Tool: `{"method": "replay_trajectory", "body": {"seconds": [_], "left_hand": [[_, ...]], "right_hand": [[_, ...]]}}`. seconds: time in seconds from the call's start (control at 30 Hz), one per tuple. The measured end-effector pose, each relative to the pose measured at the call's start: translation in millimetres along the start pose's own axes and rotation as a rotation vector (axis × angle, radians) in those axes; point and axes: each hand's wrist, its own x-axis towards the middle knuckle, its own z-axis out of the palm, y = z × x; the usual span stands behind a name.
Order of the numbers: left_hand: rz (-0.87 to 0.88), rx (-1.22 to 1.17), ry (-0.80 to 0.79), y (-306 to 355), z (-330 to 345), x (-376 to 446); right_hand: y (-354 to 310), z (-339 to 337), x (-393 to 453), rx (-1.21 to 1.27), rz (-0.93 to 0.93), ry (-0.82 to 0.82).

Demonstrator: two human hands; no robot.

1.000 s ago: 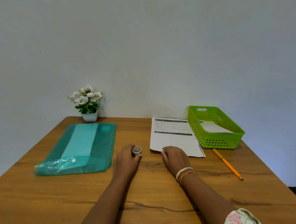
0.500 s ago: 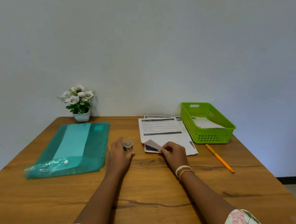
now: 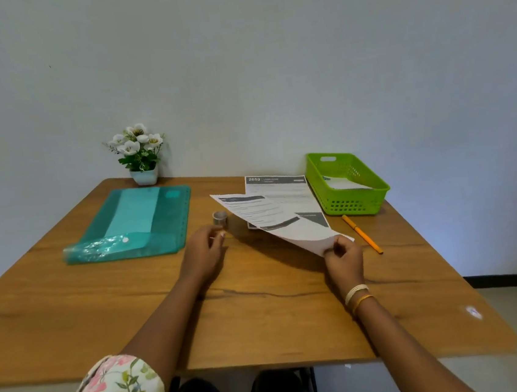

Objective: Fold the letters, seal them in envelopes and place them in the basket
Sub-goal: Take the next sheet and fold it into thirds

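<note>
A translucent teal plastic folder (image 3: 132, 225) with a snap flap is lying flat on the left part of the wooden table (image 3: 263, 316). Behind it, at the far edge against the wall, a small white pot of white artificial flowers (image 3: 141, 152) is standing upright. A small grey roll of tape (image 3: 220, 218) is sitting on the table between the folder and the papers. Just in front of the roll, the left hand (image 3: 204, 255) is resting on the table with its fingers loosely curled, holding nothing. To the right, a printed white paper letter (image 3: 272, 218) is hanging lifted and tilted above the table, with another printed white sheet (image 3: 282, 190) lying flat beneath it. The right hand (image 3: 343, 260) is pinching the lifted letter's near corner between thumb and fingers. A bright green perforated plastic basket (image 3: 352, 202) is sitting at the far right, holding something flat and white inside. A slim orange pen (image 3: 362, 233) is lying in front of the basket.
</note>
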Motion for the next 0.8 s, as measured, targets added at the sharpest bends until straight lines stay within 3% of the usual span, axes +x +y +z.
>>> {"method": "replay_trajectory", "body": {"seconds": [0.17,0.3,0.5,0.63,0.73,0.8], "left_hand": [[-0.208,-0.317,0.117,2.7,-18.5,-17.4],[-0.307,-0.515,0.107,11.7,-30.9,-27.9],[-0.223,-0.212,-0.045,9.0,-32.2,-36.4],[-0.233,-0.185,-0.039,8.1,-31.7,-36.7],[-0.253,-0.16,-0.069,8.1,-30.6,-33.1],[-0.256,-0.163,-0.072,7.7,-30.4,-31.3]], "right_hand": [[4.4,-34.9,-11.6,-0.073,-0.062,-0.165],[4.6,-57.0,-11.6,-0.116,-0.031,-0.244],[-8.2,-66.9,-8.2,-0.227,0.102,-0.415],[-23.8,-63.0,-5.2,-0.031,0.281,-0.247],[-36.2,-48.4,-8.6,0.002,0.242,-0.232],[-46.5,-34.0,-14.2,-0.227,0.131,-0.309]]}}
